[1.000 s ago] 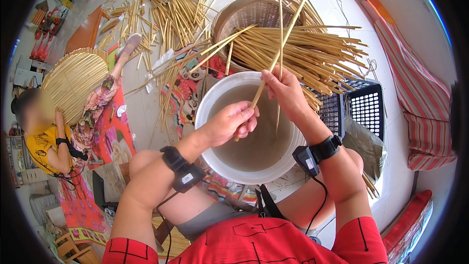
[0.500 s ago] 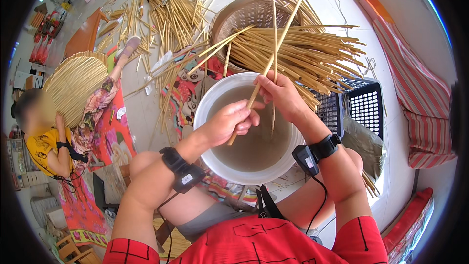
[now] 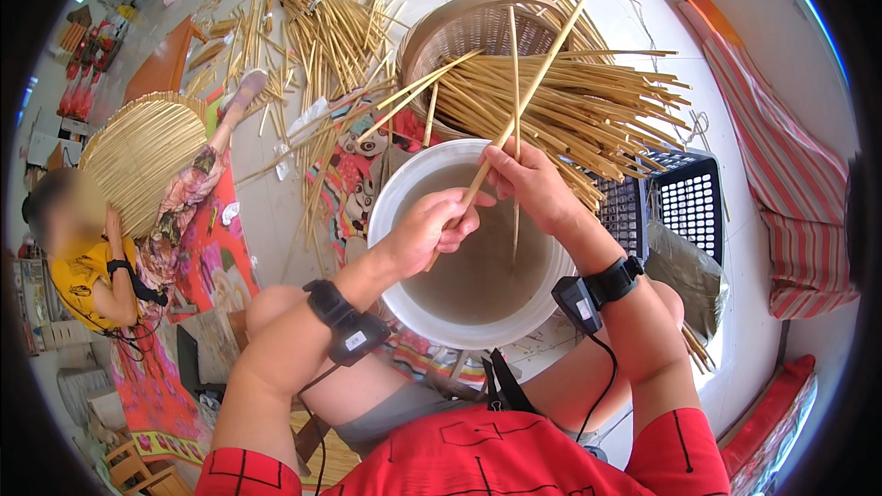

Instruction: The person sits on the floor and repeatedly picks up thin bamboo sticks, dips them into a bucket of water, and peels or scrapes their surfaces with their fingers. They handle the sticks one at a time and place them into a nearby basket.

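- Both hands worked over the white bucket [image 3: 473, 338], the forearms reaching in from its near side, each with a black band above the wrist.
- The left hand [image 3: 424, 231], over the left half of the bucket, was curled around the lower part of a thick stick [image 3: 548, 60], its index finger stretched toward the other hand.
- The right hand [image 3: 535, 187], over the bucket's right half, was bent inward, fingers closed about a thin stick [image 3: 514, 55]; whether it also gripped the thick one could not be told.
- The thick stick slanted from above the bucket to beyond its far rim; the thin one stood nearly straight, crossing it, its lower end within the bucket's outline.
- The bucket showed a murky greyish-brown inside.
- Beyond the bucket, a woven basket [image 3: 469, 30] held many loose sticks [image 3: 593, 96].
- Right of the bucket stood a black crate [image 3: 687, 207].
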`<state>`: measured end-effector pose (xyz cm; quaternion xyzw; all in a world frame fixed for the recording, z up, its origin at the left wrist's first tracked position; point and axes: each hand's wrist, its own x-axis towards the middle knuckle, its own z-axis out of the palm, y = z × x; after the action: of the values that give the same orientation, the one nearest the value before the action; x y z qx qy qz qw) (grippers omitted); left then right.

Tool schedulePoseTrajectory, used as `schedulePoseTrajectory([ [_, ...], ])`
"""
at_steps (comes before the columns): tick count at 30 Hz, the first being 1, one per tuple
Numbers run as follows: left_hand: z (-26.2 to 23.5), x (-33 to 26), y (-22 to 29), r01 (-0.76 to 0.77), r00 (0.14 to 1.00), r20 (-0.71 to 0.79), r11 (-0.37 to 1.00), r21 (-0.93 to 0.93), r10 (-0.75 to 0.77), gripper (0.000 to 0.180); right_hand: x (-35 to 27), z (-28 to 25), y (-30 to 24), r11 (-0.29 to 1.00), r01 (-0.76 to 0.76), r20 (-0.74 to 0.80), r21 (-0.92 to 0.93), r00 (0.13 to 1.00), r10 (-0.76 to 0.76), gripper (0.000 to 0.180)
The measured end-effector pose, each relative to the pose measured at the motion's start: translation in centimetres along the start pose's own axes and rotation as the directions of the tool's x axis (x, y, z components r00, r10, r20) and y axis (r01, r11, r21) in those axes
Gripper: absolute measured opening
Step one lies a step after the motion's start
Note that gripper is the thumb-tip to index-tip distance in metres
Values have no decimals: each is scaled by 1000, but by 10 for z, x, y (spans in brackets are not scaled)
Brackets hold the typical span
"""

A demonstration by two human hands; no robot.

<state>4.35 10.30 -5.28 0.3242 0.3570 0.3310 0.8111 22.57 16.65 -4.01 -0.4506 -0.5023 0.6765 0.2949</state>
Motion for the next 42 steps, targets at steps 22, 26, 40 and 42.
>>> schedulePoseTrajectory([
  [22, 1, 1, -2, -26, 997, -72, 1000, -10, 25, 28, 0, 0, 1, 999, 36, 22, -31, 999, -36, 21],
  [26, -8, 2, -7, 31, 990, -141, 997, 66, -21, 29, -4, 7, 0, 995, 73, 32, -68, 997, -71, 21],
  [40, -7, 0, -9, 7, 995, -97, 991, 133, 6, 26, -2, 6, 7, 993, 74, -5, -93, 997, -75, 19],
  [42, -8, 1, -7, 20, 997, -80, 993, 120, -11, 26, -1, 6, 7, 992, 66, -18, -105, 998, -68, 19],
])
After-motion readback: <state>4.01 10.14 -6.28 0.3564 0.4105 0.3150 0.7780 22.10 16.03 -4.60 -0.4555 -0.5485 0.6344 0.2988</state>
